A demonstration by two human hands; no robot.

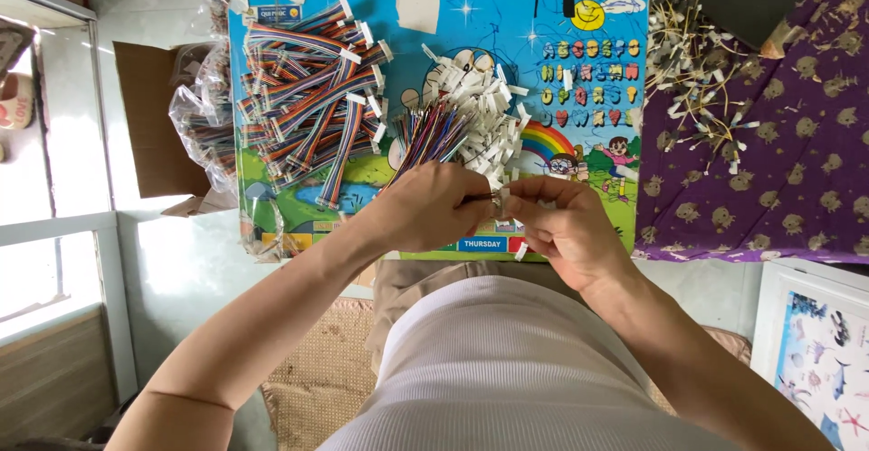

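My left hand (425,208) grips a fanned bundle of thin multicoloured wires (433,134) with white connectors at their far ends (480,107). My right hand (566,225) pinches the near end of the bundle next to my left fingers, and a small white connector (502,201) shows between the two hands. Both hands hover over a small colourful cartoon-printed table (588,89). A heap of rainbow ribbon cables (308,98) with white plugs lies on the table's left half.
Clear plastic bags (204,116) of more cables and a cardboard box (154,116) sit left of the table. A purple patterned cloth (797,143) at right carries a pile of pale yellow wires with white connectors (697,71). A framed picture (815,351) lies at bottom right.
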